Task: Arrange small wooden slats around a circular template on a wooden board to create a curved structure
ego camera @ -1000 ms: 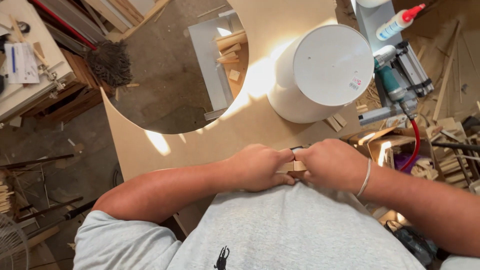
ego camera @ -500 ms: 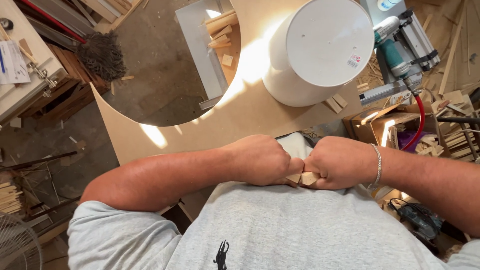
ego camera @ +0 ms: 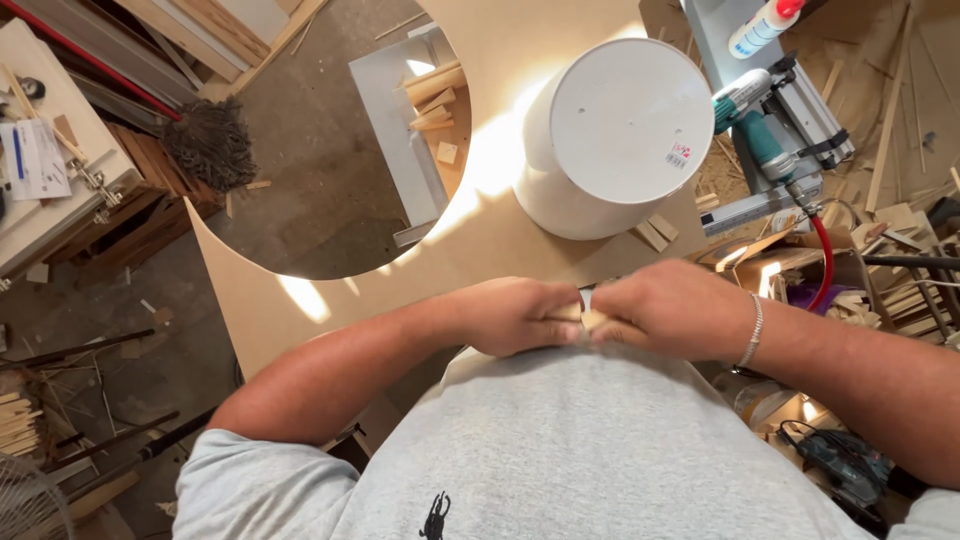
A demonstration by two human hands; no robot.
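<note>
1. Two hands are meeting close against the person's grey shirt: the left hand and the right hand are both curling shut around one small wooden block.
2. The wooden block is sitting between the two hands, pinched at their fingertips, with only its pale end showing; one bracelet is circling the right wrist.
3. Just beyond the hands, one tan board with a large round cutout is serving as the tabletop.
4. One white bucket is standing upside down on the board, with a few wood scraps lying at its base.
5. Farther right, one teal power tool with a red hose is resting by one glue bottle.
</note>
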